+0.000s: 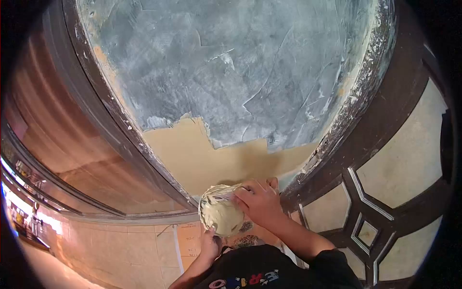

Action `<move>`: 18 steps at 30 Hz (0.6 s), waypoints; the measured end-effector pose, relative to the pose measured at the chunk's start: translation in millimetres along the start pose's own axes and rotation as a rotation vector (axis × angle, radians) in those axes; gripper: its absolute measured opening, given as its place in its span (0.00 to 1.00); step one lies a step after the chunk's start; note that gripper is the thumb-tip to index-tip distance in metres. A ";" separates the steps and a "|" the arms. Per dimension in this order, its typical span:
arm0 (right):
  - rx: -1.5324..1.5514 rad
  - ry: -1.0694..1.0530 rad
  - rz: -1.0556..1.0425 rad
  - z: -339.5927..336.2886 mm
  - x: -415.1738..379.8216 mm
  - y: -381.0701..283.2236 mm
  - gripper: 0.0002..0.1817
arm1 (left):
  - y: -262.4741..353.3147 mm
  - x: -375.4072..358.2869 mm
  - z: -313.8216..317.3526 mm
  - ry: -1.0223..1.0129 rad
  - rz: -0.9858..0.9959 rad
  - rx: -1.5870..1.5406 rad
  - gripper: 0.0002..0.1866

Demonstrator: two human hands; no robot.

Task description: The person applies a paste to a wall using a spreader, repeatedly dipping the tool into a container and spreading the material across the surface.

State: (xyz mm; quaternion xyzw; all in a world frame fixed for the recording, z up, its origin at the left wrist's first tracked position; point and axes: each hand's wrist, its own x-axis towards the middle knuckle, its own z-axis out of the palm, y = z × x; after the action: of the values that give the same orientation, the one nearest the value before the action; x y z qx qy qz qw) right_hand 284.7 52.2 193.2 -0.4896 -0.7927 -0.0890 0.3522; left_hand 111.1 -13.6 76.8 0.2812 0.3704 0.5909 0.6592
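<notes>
A round tub of cream-coloured paste (221, 217) is held in front of my body, its rim smeared with paste. My left hand (210, 246) grips the tub's near left side. At the tub's upper right, my right hand (260, 201) is closed round something I cannot make out, its fingers over the paste. Beyond the hands rises a wall panel, with grey uneven coating (221, 72) above and a bare beige strip (192, 156) below. The coating's lower edge is jagged.
Dark paste-specked frames (108, 96) border the panel on both sides. A dark door with pale panels (380, 202) stands at right, and a brown glossy pane (62, 111) at left. Orange printed sheets (189, 241) lie on the tiled floor (120, 245).
</notes>
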 end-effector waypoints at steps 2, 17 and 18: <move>0.021 0.006 0.030 -1.5 -3.7 0.5 0.07 | 5.4 2.3 0.6 0.044 -0.110 -0.209 0.30; 1.198 0.139 1.287 64.8 -108.4 82.6 0.18 | 20.4 -2.7 -36.9 0.024 -0.302 -0.277 0.32; 1.215 0.182 1.348 64.2 -106.3 77.1 0.22 | 21.2 -2.7 -36.4 0.007 -0.294 -0.309 0.31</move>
State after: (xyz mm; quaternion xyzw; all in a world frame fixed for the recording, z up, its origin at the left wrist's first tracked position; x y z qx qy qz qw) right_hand 348.0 46.5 61.6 -0.5705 -0.2181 0.5301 0.5882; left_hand 69.1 -15.7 73.7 0.1176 0.3147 0.5391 0.7723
